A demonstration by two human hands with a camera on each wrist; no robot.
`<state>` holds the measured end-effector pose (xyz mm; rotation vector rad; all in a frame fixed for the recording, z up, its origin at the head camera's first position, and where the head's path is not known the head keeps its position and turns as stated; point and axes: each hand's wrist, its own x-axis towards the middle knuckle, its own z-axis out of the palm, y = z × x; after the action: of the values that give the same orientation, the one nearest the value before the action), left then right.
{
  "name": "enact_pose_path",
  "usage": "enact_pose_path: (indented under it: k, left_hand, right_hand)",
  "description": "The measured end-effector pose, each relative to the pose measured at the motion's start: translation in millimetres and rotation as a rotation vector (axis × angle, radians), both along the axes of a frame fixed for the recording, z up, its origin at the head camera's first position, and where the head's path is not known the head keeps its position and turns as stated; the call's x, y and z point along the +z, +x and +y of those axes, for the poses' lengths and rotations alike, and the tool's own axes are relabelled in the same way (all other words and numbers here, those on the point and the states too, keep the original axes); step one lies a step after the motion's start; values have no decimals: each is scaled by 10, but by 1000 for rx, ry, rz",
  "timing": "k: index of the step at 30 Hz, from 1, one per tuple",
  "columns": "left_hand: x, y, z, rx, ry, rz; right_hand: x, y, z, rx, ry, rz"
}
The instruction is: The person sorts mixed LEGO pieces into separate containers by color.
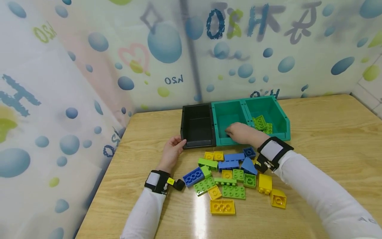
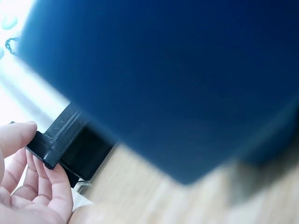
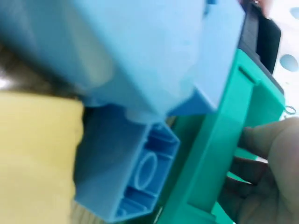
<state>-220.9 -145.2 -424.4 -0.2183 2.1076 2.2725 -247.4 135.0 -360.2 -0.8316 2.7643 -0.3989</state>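
My left hand grips the front left corner of a black bin, thumb on the rim and fingers beneath, as the left wrist view shows. My right hand reaches over the front wall into the middle bin, a green one, fingers bent down inside. In the right wrist view its fingertips lie behind the green wall; I cannot tell whether they hold anything. The right-hand green bin contains several green bricks.
In front of the bins lie loose toy bricks: blue ones, green ones and yellow ones. A blue sloped brick is near my right wrist. A patterned sheet hangs behind the wooden table.
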Motion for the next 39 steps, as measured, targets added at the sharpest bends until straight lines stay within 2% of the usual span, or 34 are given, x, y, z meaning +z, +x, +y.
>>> enact_pose_path:
  k: [7,14,27,39]
  left_hand:
    - [16,12,8,2,1,-26]
    - [4,20,2,-2,6,-22]
    - [-37,34,11,7,33,9]
    - [-21,33,8,9,2,-9]
  right_hand:
    - [113,52,129,32,-107,38]
    - [167,189,281,25,-226,18]
    - [19,544,525,52,-351,42]
    - [-87,850,846,-17,-379,-13]
